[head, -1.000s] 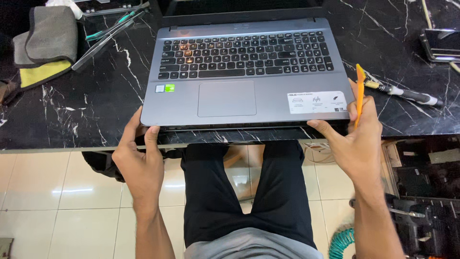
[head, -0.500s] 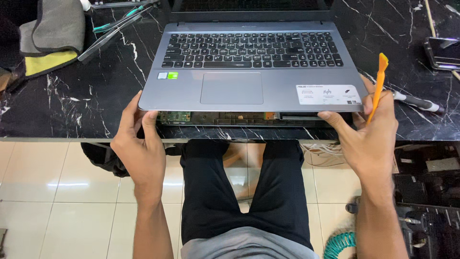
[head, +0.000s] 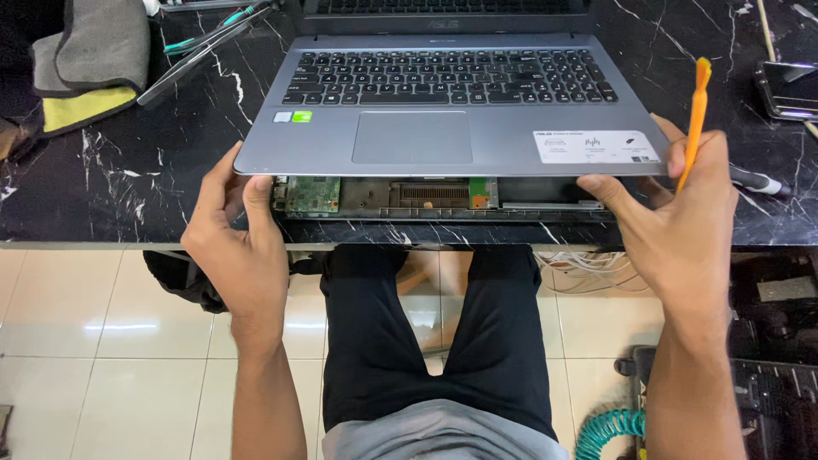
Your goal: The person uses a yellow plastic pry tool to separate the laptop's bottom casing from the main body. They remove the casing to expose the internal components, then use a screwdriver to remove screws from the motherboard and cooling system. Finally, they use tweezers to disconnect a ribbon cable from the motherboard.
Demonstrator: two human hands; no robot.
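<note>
**Palmrest cover lifted clear at front edge**

While both hands grip the front corners, the grey laptop palmrest cover (head: 443,128) stands raised off its base, hinged up toward the person. Compared with one second ago, when the cover lay nearly closed on the base and only a thin dark seam showed, the gap has widened: a green circuit board (head: 312,194), a dark vent grille and a metal bracket are now exposed beneath the front lip. Half a second ago the opening was narrower.

The left hand (head: 243,247) grasps the front left corner, thumb on top, fingers curled under. The right hand (head: 682,221) grasps the front right corner with the fingertips under the edge, and at the same time pins an orange plastic pry tool (head: 694,119) upright between thumb and forefinger. The tool has shifted from a slanted position to near vertical.

Labels: a white rectangular sticker (head: 596,146) sits on the right of the palmrest; two small square stickers, one pale and one green (head: 302,117), sit left of the touchpad.

The laptop rests on a black marble counter (head: 153,179). A grey and yellow cloth (head: 89,64) lies at far left, a phone (head: 788,89) at far right, and a coiled teal hose (head: 609,426) on the tiled floor.
</note>
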